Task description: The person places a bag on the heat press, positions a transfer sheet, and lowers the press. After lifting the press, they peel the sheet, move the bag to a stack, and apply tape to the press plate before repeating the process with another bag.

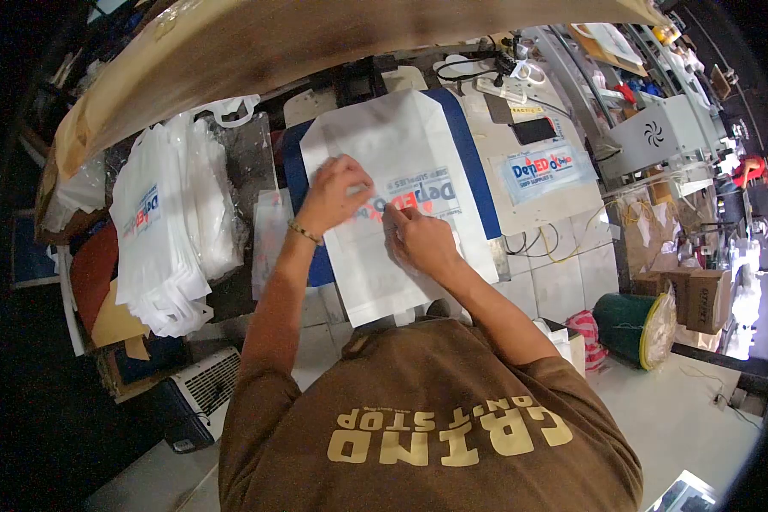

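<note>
A white bag [363, 277] lies flat on a blue pad [478, 183] in front of me. Across its middle lies a clear printed film [444, 192] with blue and red lettering, partly covered by my hands. My left hand [340, 194], a beaded bracelet at its wrist, is over the film's left end with fingers curled in and closed. Close beside it, my right hand [422, 241] rests on the lettering, its fingers bent and fingertips pressed together at the print. What either hand pinches, if anything, is hidden.
A pile of white bags [158, 218] hangs at the left. To the right, a stack of printed films [544, 175] and a black phone [533, 130] lie on a pale board. A grey machine [653, 132] and a green spool [627, 331] stand farther right; brown sheeting [316, 47] crosses the top.
</note>
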`<action>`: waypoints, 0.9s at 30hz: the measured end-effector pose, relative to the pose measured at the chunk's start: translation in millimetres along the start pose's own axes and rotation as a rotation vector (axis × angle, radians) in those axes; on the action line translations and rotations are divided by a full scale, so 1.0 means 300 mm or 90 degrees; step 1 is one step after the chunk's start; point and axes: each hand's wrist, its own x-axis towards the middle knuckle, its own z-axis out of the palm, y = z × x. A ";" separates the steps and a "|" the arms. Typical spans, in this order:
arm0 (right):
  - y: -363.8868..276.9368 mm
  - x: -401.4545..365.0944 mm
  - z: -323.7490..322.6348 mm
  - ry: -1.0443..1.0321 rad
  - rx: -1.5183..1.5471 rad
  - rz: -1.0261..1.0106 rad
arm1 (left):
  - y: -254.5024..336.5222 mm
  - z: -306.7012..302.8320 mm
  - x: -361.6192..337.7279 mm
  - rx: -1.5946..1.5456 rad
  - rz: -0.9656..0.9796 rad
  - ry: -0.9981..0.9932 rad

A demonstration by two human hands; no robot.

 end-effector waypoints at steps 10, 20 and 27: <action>0.030 -0.083 -0.052 -0.051 0.053 0.018 | 0.048 0.089 -0.034 0.078 -0.107 -0.036; 0.049 -0.114 -0.056 -0.050 0.090 0.048 | 0.289 -0.135 0.088 -0.163 -0.169 -0.192; 0.058 -0.226 -0.174 -0.052 0.210 0.049 | 0.947 -0.870 0.431 0.160 0.219 0.299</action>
